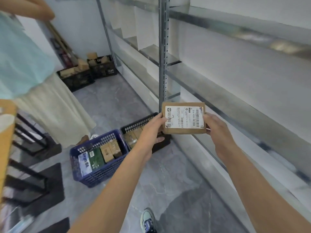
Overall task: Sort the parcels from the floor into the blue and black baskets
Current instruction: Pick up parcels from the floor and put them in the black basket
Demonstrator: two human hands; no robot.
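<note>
Both hands — left hand (155, 127) and right hand (216, 127) — pinch a labelled parcel (183, 118) by its edges, seemingly reading it; next, lowering it into the black basket (134, 124) just below the left hand or the blue basket (99, 172) beyond.

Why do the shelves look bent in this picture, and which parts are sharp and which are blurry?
Head view: the wide-angle lens bows the shelf rails towards the frame edges. The parcel, held between the left hand and the right hand, is sharp enough to show its barcode. The black racks at the left edge are smeared. The light is soft and even, with a dim shadow on the floor.
</note>
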